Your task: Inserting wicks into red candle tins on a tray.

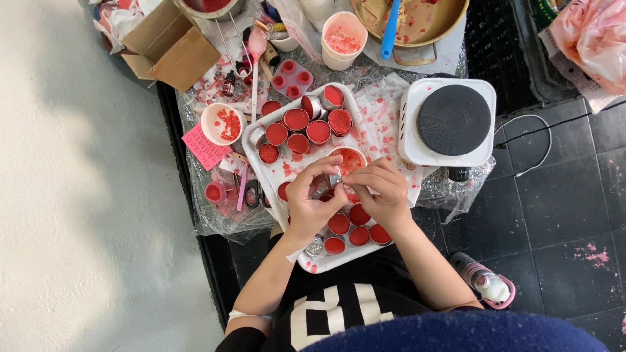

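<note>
Dark floor tiles [561,195] are running under everything, and a low surface covered in crinkled clear plastic sheeting [222,221] is sitting in front of me, splashed with red. Taking the white tray [261,163] as my landmark: just beside its far-right edge a white hotplate [450,120] with a round black top is standing, and beyond the tray's far end a brown cardboard box [166,49] and a wide brass-coloured bowl [417,19] with a blue spatula [390,29] are lying. Just off the tray's left edge a white cup [222,124] of red flakes is resting beside a pink note [205,146]. On the tray, small round tins [297,120] filled with red wax are crowding together. Over the tray's middle, I am pinching a small silvery tin [334,179] between both hands: my left hand [310,202] is curling around it from the near side, while my right hand [381,192] is gripping its top edge with the fingertips.
</note>
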